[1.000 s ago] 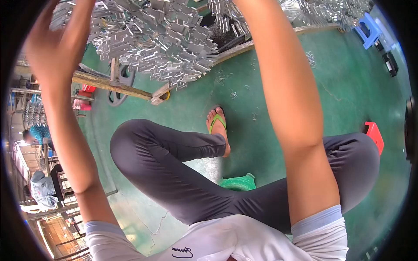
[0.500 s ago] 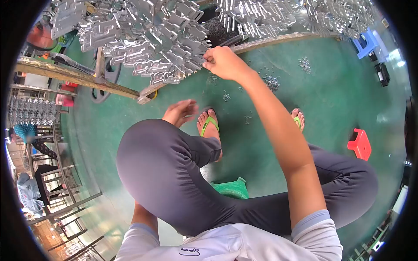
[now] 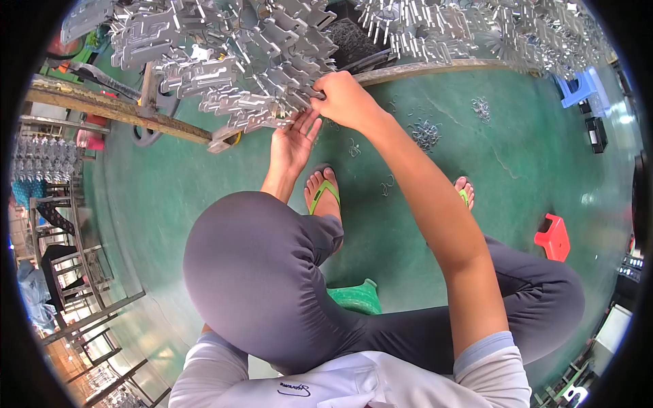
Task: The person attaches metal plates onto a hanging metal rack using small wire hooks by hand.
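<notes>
A large cluster of flat silvery metal brackets (image 3: 224, 75), cut with slots and notches, hangs at the upper left. At its lower right edge my right hand (image 3: 345, 100) is closed in a pinch; a small dark bit shows at the fingertips, too small to name. Just below it my left hand (image 3: 291, 151) is raised palm up with its fingers stretched out. Those fingertips reach the lowest brackets, and whether they touch them I cannot tell.
Wooden rails (image 3: 122, 111) frame the hanging parts. Small metal hooks (image 3: 425, 134) lie scattered on the green floor. A red stool (image 3: 554, 238) stands right, a blue stool (image 3: 583, 88) upper right, a green stool (image 3: 357, 297) beneath me. More metal parts (image 3: 415, 30) hang farther right.
My left hand has moved up from beside my knee to the brackets, near my right hand. My right hand has stayed at the cluster's edge, and the view has shifted slightly.
</notes>
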